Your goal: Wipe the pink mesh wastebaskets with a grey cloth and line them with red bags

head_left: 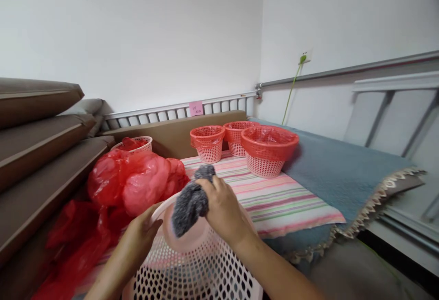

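A pale pink perforated plastic basket point(192, 272) stands right before me, with a solid round part at its far end. My left hand point(147, 227) is closed on the edge of that basket at its left side. Bunched in my right hand point(219, 201) is a fuzzy dark grey cloth point(190, 206), held against or just over the basket's solid round part; whether it touches is hard to tell. Left of the basket lies a heap of red plastic bags point(144, 183), closest to my left hand.
Several baskets lined with red bags, among them a large one point(264, 167), stand on a striped cloth point(284, 204) over a blue cover point(325, 153). Behind the heap is another basket point(150, 144). Stacked brown cushions point(44, 163) rise at the left. A railing point(137, 119) runs along the wall.
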`<state>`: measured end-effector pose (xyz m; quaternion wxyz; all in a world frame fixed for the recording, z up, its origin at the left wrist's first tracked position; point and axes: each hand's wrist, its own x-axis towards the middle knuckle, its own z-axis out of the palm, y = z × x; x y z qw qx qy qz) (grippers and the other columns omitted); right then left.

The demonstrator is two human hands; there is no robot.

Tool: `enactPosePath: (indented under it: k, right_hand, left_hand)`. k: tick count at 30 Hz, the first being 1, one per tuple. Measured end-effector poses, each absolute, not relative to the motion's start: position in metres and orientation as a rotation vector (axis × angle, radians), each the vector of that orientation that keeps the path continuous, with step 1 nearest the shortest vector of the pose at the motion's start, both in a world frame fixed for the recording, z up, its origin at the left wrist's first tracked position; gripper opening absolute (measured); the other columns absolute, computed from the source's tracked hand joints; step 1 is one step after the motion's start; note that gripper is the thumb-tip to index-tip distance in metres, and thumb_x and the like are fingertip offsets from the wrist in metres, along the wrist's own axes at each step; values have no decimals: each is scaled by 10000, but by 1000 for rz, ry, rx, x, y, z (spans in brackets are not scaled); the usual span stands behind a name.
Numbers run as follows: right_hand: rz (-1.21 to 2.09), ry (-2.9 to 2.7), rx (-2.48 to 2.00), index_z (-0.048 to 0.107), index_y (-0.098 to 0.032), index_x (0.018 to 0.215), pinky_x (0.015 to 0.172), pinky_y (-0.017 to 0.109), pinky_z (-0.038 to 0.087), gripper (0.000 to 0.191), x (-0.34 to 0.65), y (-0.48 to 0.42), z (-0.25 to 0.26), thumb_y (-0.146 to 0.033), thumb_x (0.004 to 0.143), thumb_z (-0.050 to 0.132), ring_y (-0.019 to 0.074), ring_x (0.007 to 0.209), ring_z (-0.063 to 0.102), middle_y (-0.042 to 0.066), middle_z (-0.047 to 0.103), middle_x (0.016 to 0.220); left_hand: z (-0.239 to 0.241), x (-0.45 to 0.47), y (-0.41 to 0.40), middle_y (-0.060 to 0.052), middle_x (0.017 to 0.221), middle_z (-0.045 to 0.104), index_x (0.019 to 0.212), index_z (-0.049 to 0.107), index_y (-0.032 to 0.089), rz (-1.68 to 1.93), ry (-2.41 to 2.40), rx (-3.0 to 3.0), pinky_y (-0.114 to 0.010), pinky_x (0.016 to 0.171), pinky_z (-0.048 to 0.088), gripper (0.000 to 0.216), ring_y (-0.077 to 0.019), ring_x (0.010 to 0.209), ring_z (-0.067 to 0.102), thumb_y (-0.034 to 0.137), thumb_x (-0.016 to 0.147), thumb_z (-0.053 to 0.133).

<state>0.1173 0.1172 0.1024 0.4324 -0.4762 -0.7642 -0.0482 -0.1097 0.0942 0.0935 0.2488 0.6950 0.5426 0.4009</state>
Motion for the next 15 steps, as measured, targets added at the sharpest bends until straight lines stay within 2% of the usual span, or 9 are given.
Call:
enactPosePath:
  k: [4, 7, 10, 15]
  right_hand:
    - [45, -1677, -1328, 457, -271, 1151, 782, 400, 477, 553, 163, 123, 57, -73, 636, 499, 276, 992, 559, 71, 540, 1088]
    - [67, -1577, -1322, 438, -307, 1095, 774, 443, 494, 547, 183, 127, 38, -103, 589, 464, 292, 984, 574, 44, 554, 1049]
    - [55, -1595, -1207, 446, -329, 1067, 816, 438, 488, 507, 186, 130, 53, -140, 597, 449, 269, 974, 575, 22, 562, 1018]
    - [8, -1898, -1087, 501, -297, 1102, 826, 331, 467, 465, 170, 135, 105, -155, 660, 493, 217, 966, 551, 26, 554, 1072]
  left_hand:
    - [83, -112, 88, -129, 1134, 693, 1097, 632, 125, 1191, 1613, 1781, -442, 998, 417, 450, -310, 1076, 616, 385, 734, 576]
    - [83, -108, 79, -140, 1132, 691, 1101, 628, 111, 1218, 1588, 1743, -426, 1004, 414, 468, -298, 1079, 615, 393, 731, 576]
    - [96, -102, 74, -135, 1125, 694, 1103, 630, 108, 1183, 1564, 1760, -415, 996, 420, 459, -297, 1077, 615, 383, 739, 585]
    - [121, -94, 86, -87, 985, 745, 1064, 661, 120, 1037, 1476, 1815, -399, 897, 493, 367, -286, 941, 670, 265, 735, 586]
